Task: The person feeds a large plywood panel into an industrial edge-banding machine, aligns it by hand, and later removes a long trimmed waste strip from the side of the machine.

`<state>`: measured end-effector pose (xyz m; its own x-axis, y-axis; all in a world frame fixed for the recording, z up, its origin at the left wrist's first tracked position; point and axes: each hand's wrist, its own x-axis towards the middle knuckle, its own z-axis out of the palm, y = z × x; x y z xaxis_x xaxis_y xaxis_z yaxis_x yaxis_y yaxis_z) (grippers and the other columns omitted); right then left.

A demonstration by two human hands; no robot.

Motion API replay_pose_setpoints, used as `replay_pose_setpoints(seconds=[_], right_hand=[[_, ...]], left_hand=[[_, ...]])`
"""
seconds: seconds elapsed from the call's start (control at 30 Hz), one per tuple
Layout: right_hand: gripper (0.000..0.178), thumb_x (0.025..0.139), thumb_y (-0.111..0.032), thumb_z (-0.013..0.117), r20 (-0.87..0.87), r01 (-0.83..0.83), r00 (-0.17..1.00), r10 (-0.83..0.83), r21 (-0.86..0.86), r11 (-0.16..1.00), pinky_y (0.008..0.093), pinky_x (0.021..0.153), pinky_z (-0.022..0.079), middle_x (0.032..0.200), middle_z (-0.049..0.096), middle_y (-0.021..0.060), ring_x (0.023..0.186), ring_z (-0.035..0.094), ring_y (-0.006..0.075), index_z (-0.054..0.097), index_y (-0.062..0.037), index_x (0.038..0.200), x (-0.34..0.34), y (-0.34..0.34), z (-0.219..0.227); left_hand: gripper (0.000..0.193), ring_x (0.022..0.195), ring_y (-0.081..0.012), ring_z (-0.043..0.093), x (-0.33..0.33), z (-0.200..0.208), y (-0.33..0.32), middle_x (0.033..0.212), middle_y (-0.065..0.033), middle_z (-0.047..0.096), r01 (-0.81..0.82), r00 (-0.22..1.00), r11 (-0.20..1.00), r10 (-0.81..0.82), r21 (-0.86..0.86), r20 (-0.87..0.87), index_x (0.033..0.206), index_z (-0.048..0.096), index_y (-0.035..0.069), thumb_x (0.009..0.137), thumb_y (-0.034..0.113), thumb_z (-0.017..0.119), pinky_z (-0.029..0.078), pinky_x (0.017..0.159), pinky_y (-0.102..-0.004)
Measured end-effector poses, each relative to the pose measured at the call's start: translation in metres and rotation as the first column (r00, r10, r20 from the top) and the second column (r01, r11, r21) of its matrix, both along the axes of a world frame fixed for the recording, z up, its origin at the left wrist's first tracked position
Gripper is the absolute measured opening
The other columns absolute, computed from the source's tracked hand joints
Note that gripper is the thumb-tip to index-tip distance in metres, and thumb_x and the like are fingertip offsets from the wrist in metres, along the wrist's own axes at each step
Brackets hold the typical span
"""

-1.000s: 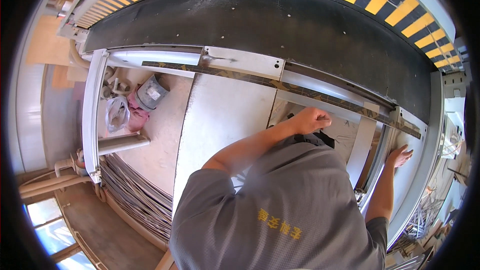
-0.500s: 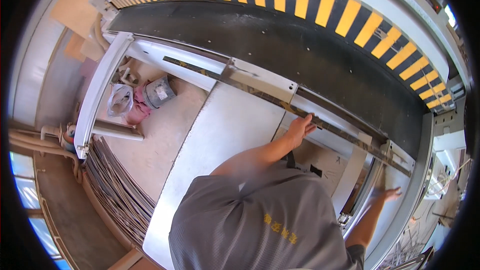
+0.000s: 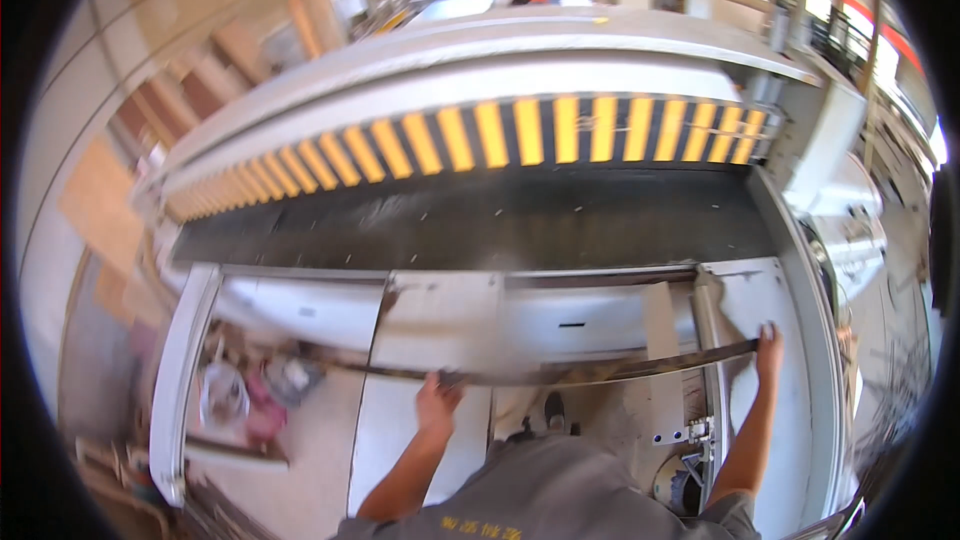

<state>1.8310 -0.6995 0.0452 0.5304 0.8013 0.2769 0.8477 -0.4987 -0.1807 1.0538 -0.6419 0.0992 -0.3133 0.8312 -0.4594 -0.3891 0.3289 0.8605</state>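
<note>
A long, narrow dark strip (image 3: 620, 368) lies crosswise in front of me, bowing slightly and blurred in places. My left hand (image 3: 438, 404) is closed on it left of its middle, and the strip runs on past that hand to the left. At its right end my right hand (image 3: 768, 352) grips the strip, fingers pointing up. The strip is over the machine's white front panels (image 3: 425, 325), nearer to me than the black bed (image 3: 480, 225). Whether it touches the panels I cannot tell.
Beyond the bed runs a guard with yellow and black stripes (image 3: 490, 135). A white frame arm (image 3: 185, 380) stands at the left, with a grey bucket (image 3: 290, 378) and a plastic bag (image 3: 222, 392) on the floor beside it. Wooden boards lean at the far left.
The strip has come away from the bed's front edge toward me. My right hand has moved onto its right end; my left hand has gone left along it. The view has tilted up.
</note>
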Motion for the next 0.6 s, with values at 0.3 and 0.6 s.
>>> replay_pose_setpoints(seconds=[0.3, 0.6], right_hand=[[0.047, 0.101, -0.049, 0.054, -0.181, -0.562, 0.825, 0.535, -0.35, 0.749, 0.0447, 0.094, 0.055, 0.105, 0.076, 0.013, 0.101, 0.07, 0.0367, 0.08, -0.0103, 0.1, -0.226, -0.005, 0.064], [0.065, 0.104, -0.063, 0.046, -0.981, -0.237, 0.178, 0.077, 0.033, 0.971, 0.0374, 0.094, 0.052, 0.107, 0.078, 0.0101, 0.1, 0.069, 0.0239, 0.08, -0.0071, 0.109, -0.351, -0.043, -0.012]], left_hand=[[0.039, 0.072, -0.0159, 0.065, -0.17, -0.005, -0.013, 0.082, -0.0055, 0.071, -0.421, 0.895, 0.884, 0.441, 0.204, -0.064, 0.101, 0.07, 0.008, 0.101, 0.047, 0.064, 0.049, 0.058, -0.0292], [0.061, 0.104, -0.0291, 0.07, -0.129, 0.296, 0.07, 0.123, -0.0175, 0.071, 0.189, 0.811, 0.545, 0.383, 0.817, -0.443, 0.136, 0.063, 0.002, 0.105, 0.052, 0.045, 0.058, 0.086, -0.0423]])
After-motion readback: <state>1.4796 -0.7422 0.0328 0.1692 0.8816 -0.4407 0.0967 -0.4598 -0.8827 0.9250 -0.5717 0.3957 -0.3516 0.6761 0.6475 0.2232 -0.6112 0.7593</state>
